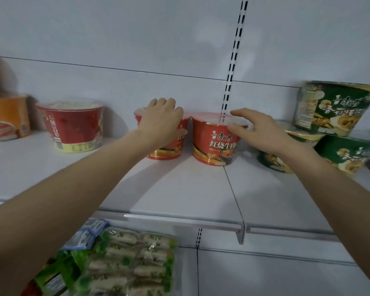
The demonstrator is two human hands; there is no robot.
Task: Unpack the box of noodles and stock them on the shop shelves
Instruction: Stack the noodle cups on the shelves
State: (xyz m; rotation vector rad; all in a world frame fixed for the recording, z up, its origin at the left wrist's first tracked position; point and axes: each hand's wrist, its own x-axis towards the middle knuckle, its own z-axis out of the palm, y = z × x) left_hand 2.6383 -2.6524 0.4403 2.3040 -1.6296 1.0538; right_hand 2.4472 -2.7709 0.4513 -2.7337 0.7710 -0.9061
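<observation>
Stocking seems midway: by the shelf's (pixel 179 189) back edge, left hand (pixel 160 120) grips the left bowl (pixel 169 151), right hand (pixel 259 129) rests open against the right bowl (pixel 214 144).

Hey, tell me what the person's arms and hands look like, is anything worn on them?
Both forearms are bare right to the edge of the picture; no sleeves show. The left hand and the right hand are ungloved, and no watch, bracelet or ring is visible on the sides facing the camera.
</observation>
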